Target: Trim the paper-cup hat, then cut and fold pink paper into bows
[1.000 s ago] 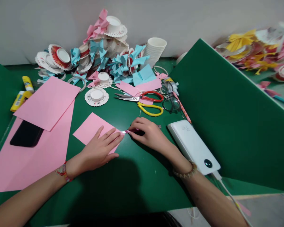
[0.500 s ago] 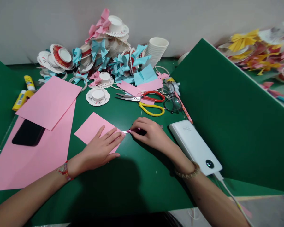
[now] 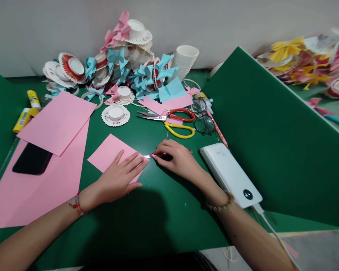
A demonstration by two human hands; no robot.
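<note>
My left hand (image 3: 121,173) lies flat with its fingers spread, pressing a folded-looking pink paper (image 3: 106,148) onto the green table. In a pinch, my right hand (image 3: 176,158) holds a slim cutter knife (image 3: 151,156) with a pinkish handle, most of it hidden by the fingers. Its silver blade touches the right corner of the paper, by my left fingertips; whether it is under the sheet I cannot tell. Beyond my hands lie scissors (image 3: 165,117) with one red and one yellow handle, blades apart.
Large pink sheets (image 3: 56,120) and a black phone (image 3: 32,160) lie at left, near glue sticks (image 3: 22,119). Paper hats (image 3: 115,114) with bows and stacked cups (image 3: 185,62) crowd the back. A white power bank (image 3: 231,173), glasses (image 3: 205,124) and a green divider (image 3: 271,139) are at right.
The whole view has shifted very slightly. Both hands, the pink paper and the knife keep nearly the same positions.
</note>
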